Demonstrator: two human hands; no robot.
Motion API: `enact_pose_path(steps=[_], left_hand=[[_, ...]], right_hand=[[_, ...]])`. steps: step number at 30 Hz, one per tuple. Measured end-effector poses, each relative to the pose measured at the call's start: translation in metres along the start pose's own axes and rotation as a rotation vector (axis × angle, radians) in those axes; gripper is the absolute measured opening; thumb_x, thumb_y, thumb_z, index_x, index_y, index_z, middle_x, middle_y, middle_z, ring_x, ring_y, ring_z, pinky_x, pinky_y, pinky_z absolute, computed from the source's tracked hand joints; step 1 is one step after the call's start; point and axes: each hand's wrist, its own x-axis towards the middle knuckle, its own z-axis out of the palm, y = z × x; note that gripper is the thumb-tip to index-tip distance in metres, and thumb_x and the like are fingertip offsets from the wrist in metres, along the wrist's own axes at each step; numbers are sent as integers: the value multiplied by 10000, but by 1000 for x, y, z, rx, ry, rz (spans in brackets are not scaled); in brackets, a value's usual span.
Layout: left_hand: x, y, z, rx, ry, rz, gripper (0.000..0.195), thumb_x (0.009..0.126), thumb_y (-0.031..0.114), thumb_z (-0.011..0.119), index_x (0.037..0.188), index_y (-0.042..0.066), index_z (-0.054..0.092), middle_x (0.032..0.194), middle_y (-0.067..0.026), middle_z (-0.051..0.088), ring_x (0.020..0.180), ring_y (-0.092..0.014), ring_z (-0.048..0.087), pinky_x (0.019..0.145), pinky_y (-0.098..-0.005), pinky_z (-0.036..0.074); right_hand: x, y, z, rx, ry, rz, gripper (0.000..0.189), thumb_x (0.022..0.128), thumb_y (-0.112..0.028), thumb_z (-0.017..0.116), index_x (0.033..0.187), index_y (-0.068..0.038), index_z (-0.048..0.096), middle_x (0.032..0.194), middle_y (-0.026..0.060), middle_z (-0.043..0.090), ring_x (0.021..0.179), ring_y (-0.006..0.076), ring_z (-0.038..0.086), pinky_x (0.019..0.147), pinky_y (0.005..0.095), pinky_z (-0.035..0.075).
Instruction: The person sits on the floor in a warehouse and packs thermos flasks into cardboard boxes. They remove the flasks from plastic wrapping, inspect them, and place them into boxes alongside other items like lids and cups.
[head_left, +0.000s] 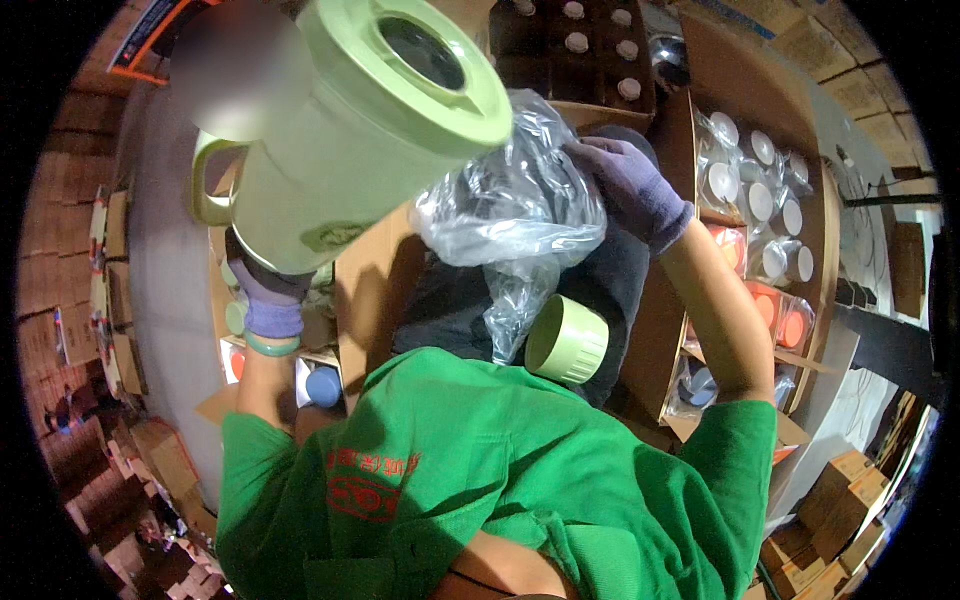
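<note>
A large pale green vacuum jug (352, 165) is tilted up close in front of me, its round end with a dark centre facing the camera. My left hand (268, 296), in a purple knit glove, supports it from below; the jug hides most of the fingers. The jug's handle (201, 184) sticks out to the left. My right hand (626, 184), gloved alike, pinches a crumpled clear plastic bag (517, 202) that hangs over my lap. A ribbed pale green cup-like lid (568, 341) lies on its side on my dark trousers.
To the right stands a cardboard box (829, 225) of bagged bottles with white, orange and blue tops. Ahead is a dark carton (570, 71) of white-capped items. At left, a blue-topped item (323, 386) sits in a box. Stacked cartons (56, 247) line the far left.
</note>
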Motion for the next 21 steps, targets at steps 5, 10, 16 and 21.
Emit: enact_pose_path(steps=[5, 10, 16, 21], left_hand=[[-9, 0, 11, 778, -53, 316, 644, 784, 219, 718, 1347, 57, 448, 1298, -156, 534, 1166, -286, 553, 969, -407, 456], [-5, 15, 38, -32, 7, -53, 446, 934, 288, 528, 1314, 58, 493, 1287, -125, 543, 1134, -245, 564, 951, -366, 481], [-2, 18, 65, -298, 62, -345, 494, 956, 393, 436, 1306, 52, 503, 1269, -129, 564, 1150, -248, 568, 964, -382, 493], [-2, 28, 82, -556, 143, -449, 439, 945, 365, 484, 1259, 60, 528, 1199, -108, 599, 1089, -234, 603, 913, -371, 528]], right_hand=[[21, 13, 11, -267, 17, -418, 302, 909, -138, 541, 1173, -7, 606, 1101, 198, 645, 965, 267, 644, 854, 352, 520], [-2, -15, -13, -407, 291, -631, 513, 738, 51, 578, 1246, 22, 509, 1178, 245, 598, 1107, 404, 578, 952, 434, 473], [-16, -66, -18, 421, 127, 140, 418, 885, -190, 622, 1244, 19, 578, 965, 53, 670, 875, 110, 605, 787, 272, 502], [-36, -79, -34, 198, -21, 55, 465, 839, -152, 605, 1273, 1, 539, 924, 101, 676, 812, 208, 635, 754, 330, 519]])
